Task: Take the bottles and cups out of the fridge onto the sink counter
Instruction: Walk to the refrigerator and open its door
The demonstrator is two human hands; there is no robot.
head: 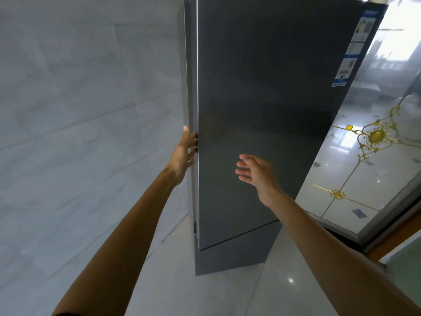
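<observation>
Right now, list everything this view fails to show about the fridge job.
Bottles and cups: head view, hidden behind the fridge door.
Left hand fingertips: head view, tucked behind the door's left edge, so the grip is unclear.
Sticker text: head view, too small and blurred to read.
Sink counter: outside the frame.

Single view, head-worn wide-angle camera: sat at the person's head, looked forward and down, faced the dark fridge door point(262, 110) at close range; left forearm point(127, 224) and right forearm point(319, 236) crossed the lower frame; tiled wall point(68, 110) at left, glossy floor point(227, 293) below
</observation>
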